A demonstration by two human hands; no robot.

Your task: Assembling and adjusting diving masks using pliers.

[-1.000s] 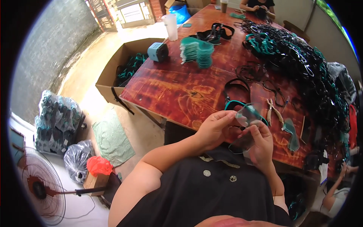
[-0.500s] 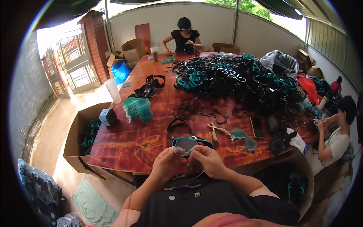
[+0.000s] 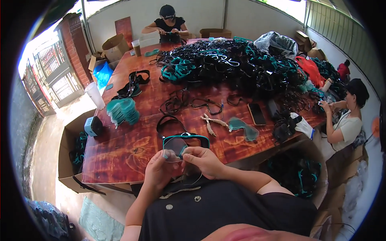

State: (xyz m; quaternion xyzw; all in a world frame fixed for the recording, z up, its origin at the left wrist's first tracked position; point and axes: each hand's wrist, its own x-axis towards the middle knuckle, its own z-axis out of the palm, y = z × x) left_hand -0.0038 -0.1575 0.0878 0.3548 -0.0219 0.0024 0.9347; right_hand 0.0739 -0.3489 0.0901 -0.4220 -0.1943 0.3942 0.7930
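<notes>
Near the table's front edge, my left hand [image 3: 158,166] pinches a clear goggle lens [image 3: 175,145] between thumb and fingers. From the other side my right hand [image 3: 203,160] grips the same lens with thumb and forefinger. Just beyond the fingers sits a teal and black goggle frame [image 3: 205,140], its black strap [image 3: 159,125] looping away on the table. The lens overlaps the frame's left part; whether the two touch I cannot tell. Pliers [image 3: 211,124] with pale wrapped handles lie past my right hand, beside a loose teal-tinted lens [image 3: 244,130].
A large heap of black and teal goggle frames [image 3: 225,72] covers the table's far half. At left stand a stack of teal lenses [image 3: 122,111], a light-blue device [image 3: 93,126] and a plastic cup [image 3: 95,95]. A phone [image 3: 256,114] lies right. Two people work at the far and right sides.
The whole view has shifted, so the table sits further left and higher. My hands keep their hold on the lens. The far person's hands have come together.
</notes>
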